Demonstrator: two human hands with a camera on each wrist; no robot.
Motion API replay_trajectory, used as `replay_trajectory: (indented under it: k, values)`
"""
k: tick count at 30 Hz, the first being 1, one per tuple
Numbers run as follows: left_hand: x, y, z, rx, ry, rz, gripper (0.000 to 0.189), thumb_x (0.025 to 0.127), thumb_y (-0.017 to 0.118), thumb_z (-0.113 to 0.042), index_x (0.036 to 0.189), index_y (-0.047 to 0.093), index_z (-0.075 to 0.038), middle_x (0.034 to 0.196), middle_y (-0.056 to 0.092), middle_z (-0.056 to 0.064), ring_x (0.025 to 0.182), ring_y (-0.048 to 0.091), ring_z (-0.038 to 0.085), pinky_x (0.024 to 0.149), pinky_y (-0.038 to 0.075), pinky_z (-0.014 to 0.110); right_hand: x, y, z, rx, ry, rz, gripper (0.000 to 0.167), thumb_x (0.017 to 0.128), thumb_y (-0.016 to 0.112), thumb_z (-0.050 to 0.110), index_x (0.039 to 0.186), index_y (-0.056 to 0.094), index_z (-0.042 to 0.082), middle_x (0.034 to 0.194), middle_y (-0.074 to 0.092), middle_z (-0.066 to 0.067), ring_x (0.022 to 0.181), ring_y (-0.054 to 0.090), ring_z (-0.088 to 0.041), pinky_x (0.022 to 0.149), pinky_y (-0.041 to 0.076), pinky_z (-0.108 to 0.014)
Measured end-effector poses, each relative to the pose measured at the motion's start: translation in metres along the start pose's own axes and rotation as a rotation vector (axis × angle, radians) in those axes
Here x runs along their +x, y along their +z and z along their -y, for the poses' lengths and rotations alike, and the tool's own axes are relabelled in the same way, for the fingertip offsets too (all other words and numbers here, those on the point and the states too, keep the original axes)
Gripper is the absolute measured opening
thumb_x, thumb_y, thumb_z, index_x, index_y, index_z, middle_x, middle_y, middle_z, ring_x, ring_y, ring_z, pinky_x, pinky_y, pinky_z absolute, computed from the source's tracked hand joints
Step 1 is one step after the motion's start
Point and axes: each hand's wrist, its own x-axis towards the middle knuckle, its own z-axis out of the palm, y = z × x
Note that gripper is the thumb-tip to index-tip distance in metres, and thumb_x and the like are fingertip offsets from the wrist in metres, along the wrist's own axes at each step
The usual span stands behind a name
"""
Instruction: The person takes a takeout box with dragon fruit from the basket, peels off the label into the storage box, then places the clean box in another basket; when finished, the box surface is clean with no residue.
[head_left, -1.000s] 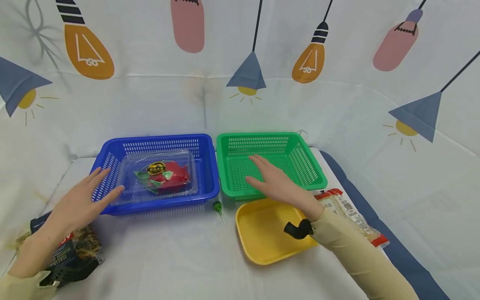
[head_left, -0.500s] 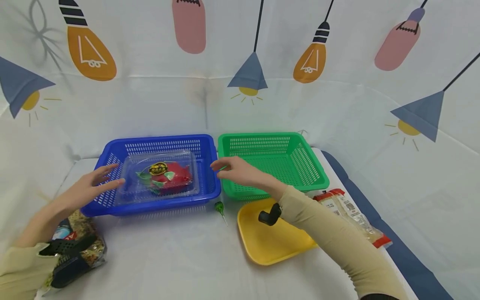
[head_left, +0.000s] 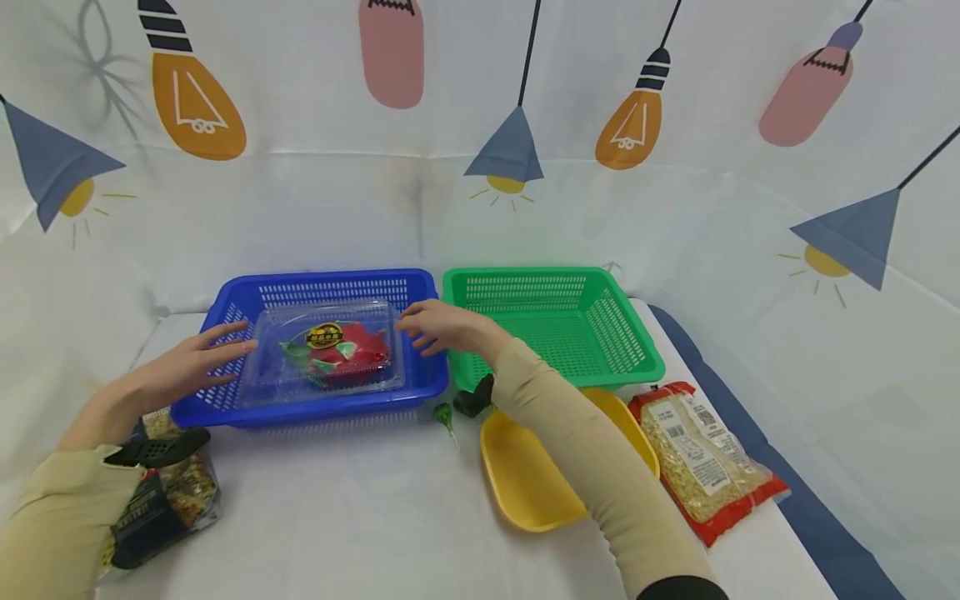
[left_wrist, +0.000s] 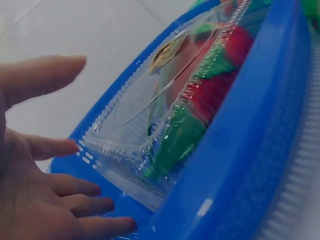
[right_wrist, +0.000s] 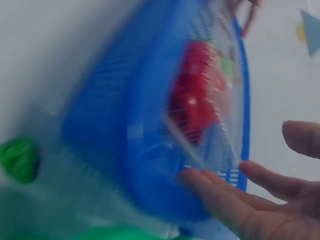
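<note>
A clear plastic clamshell box (head_left: 270, 367) lies in the blue basket (head_left: 315, 414). Through its lid show a red and green dragon fruit (head_left: 363, 348) and a black and gold sticker (head_left: 324, 335). My left hand (head_left: 183, 371) is over the basket's left side, fingers extended toward the box's left end; in the left wrist view the thumb stands apart from the fingers. On the other side, my right hand (head_left: 446, 327) reaches over the basket's right rim, fingertips close to the box's right end. Neither hand grips anything.
Right of the blue basket stands a green basket (head_left: 630, 354), with a yellow tray (head_left: 525, 492) in front, partly behind my right sleeve. A green lollipop (head_left: 444, 415) lies between them. A red-edged bag of grains (head_left: 701, 454) is at right, a dark printed bag (head_left: 176, 500) at left.
My right hand has moved left from over the green basket to the blue basket's right side. My left hand has come slightly right, closer to the clamshell box.
</note>
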Motion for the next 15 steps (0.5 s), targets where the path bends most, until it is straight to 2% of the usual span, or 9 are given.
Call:
replay_trajectory:
  k: [3, 6, 10, 15]
  values:
    - [0.005, -0.002, 0.0, -0.021, -0.021, 0.013, 0.083, 0.109, 0.041, -0.035, 0.156, -0.019, -0.004, 0.161, -0.016, 0.03, 0.143, 0.006, 0.059, 0.109, 0.026, 0.07, 0.013, -0.004, 0.003, 0.058, 0.024, 0.032, 0.051, 0.106, 0.05, 0.027, 0.152, 0.038, 0.008, 0.151, 0.042, -0.022, 0.14, 0.043, -0.038, 0.109, 0.042, -0.052]
    - [0.011, -0.002, -0.001, -0.034, -0.041, 0.021, 0.087, 0.108, 0.044, -0.035, 0.156, -0.023, -0.006, 0.161, -0.016, 0.031, 0.144, 0.005, 0.059, 0.109, 0.028, 0.07, 0.023, -0.008, 0.004, 0.128, 0.033, 0.05, 0.056, 0.107, 0.048, 0.026, 0.157, 0.029, 0.012, 0.157, 0.034, -0.022, 0.146, 0.033, -0.039, 0.112, 0.036, -0.059]
    - [0.016, -0.001, -0.002, -0.062, -0.044, 0.031, 0.089, 0.107, 0.046, -0.033, 0.155, -0.024, -0.006, 0.16, -0.014, 0.035, 0.143, 0.005, 0.06, 0.107, 0.033, 0.068, 0.035, -0.011, 0.0, 0.212, 0.032, 0.059, 0.064, 0.106, 0.05, 0.025, 0.161, 0.017, 0.023, 0.161, 0.025, -0.021, 0.149, 0.025, -0.04, 0.113, 0.03, -0.064]
    - [0.017, -0.003, -0.001, -0.086, -0.055, 0.033, 0.091, 0.107, 0.048, -0.03, 0.155, -0.026, -0.008, 0.159, -0.013, 0.037, 0.143, 0.006, 0.061, 0.106, 0.034, 0.068, 0.045, -0.007, -0.005, 0.26, 0.035, 0.09, 0.069, 0.104, 0.054, 0.024, 0.161, 0.016, 0.031, 0.164, 0.021, -0.017, 0.151, 0.021, -0.038, 0.113, 0.029, -0.065]
